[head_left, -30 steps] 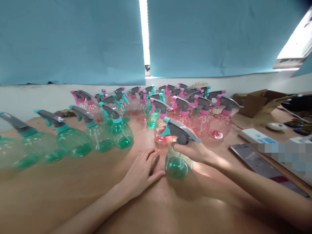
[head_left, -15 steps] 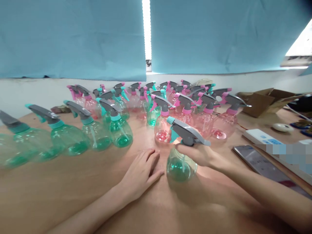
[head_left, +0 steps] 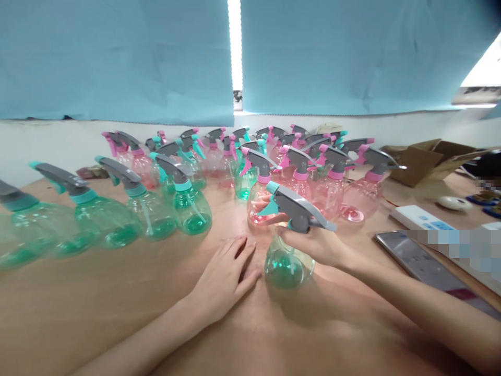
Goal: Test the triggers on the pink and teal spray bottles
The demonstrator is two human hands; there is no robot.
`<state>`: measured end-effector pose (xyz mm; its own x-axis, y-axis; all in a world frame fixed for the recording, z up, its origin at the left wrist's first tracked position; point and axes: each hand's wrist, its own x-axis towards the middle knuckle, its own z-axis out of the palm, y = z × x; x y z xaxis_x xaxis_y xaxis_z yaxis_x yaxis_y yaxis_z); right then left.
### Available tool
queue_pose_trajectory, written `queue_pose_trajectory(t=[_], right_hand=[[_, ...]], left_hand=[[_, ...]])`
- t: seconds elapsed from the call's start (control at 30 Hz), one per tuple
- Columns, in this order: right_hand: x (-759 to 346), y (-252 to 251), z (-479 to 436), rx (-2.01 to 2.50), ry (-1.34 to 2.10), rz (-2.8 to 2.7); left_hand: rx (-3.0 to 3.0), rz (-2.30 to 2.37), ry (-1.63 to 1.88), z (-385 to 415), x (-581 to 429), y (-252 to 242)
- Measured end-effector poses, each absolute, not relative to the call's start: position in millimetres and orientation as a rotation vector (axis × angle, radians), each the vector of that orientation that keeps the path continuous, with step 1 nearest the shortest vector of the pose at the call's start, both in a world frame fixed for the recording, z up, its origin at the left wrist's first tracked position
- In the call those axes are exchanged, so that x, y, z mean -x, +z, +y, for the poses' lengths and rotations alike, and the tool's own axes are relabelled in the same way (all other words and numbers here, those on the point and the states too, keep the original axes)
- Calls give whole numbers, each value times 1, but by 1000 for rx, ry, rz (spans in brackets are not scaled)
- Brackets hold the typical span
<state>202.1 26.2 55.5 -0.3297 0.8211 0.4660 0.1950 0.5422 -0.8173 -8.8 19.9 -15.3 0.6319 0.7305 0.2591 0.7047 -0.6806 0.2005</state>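
My right hand [head_left: 313, 243] is wrapped round the neck of a green spray bottle [head_left: 287, 269], which stands upright with its grey and teal spray head [head_left: 299, 206] pointing left. Some of its fingers reach past the teal trigger on the far side. Flat on the table, just left of that bottle, my left hand [head_left: 223, 279] lies with fingers spread and holds nothing. A row of green bottles [head_left: 191, 214] stands to the left. Pink bottles [head_left: 362, 196] stand close behind the held one.
More pink and green spray bottles fill the back of the table [head_left: 117, 318]. At the right are an open cardboard box [head_left: 415, 162], a white mouse [head_left: 454, 204], a white power strip [head_left: 415, 216] and a phone [head_left: 426, 269]. Blue cloth [head_left: 117, 57] hangs behind.
The fingers of my right hand have stretched forward near the trigger, and the bottle has shifted very slightly. My left hand rests as before. The view has moved a little.
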Motion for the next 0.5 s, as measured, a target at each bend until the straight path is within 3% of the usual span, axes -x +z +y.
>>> queue_pose_trajectory(t=[0.5], right_hand=[[-200, 65, 23, 915, 767, -1857]], left_hand=[[-2739, 1214, 492, 21, 10, -15]])
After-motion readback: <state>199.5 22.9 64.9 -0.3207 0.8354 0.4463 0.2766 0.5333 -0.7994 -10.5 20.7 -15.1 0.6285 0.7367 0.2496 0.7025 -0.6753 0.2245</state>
